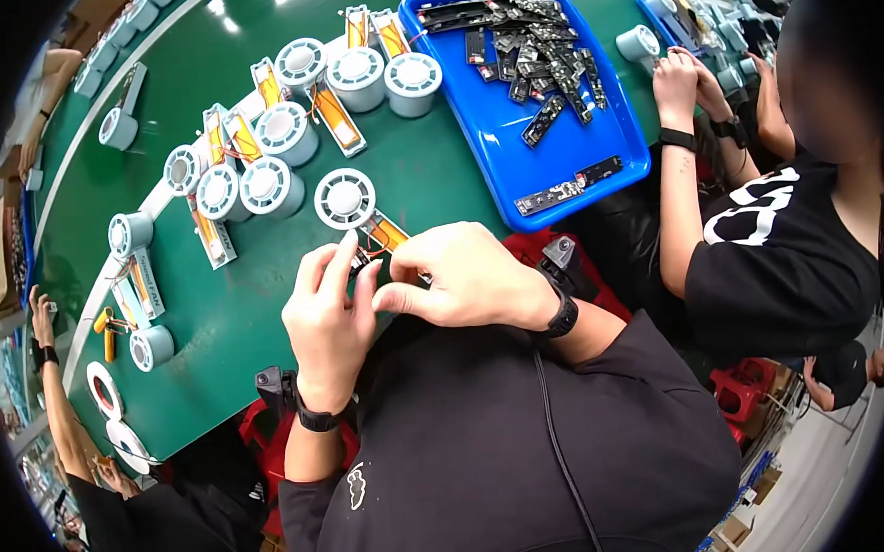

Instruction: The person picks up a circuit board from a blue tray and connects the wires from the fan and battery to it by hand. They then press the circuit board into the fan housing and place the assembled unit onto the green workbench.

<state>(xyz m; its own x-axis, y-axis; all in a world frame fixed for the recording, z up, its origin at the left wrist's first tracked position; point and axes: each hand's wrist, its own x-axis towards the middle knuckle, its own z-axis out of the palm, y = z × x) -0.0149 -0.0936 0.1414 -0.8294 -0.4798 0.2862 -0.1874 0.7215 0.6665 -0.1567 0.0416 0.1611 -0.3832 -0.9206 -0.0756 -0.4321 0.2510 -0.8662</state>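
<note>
A pale blue handheld fan [345, 198] lies in front of me, its round grille face up and its opened handle holding an orange strip [391, 234]. My right hand [457, 275] curls over the lower part of this handle, which hides its end. Close beside it, my left hand [331, 320] pinches near a small dark part [361, 263] with thin wires next to the fan head. The fingers of both hands nearly meet there, and what exactly the left fingertips grip is partly covered.
Several similar opened fans [283, 130] stand and lie across the green table [273, 244]. A blue tray [501, 165] of black circuit boards [551, 64] is at the far right. Yellow-handled tool [107, 330] and white rolls [124, 438] lie left. People [776, 252] work on both sides.
</note>
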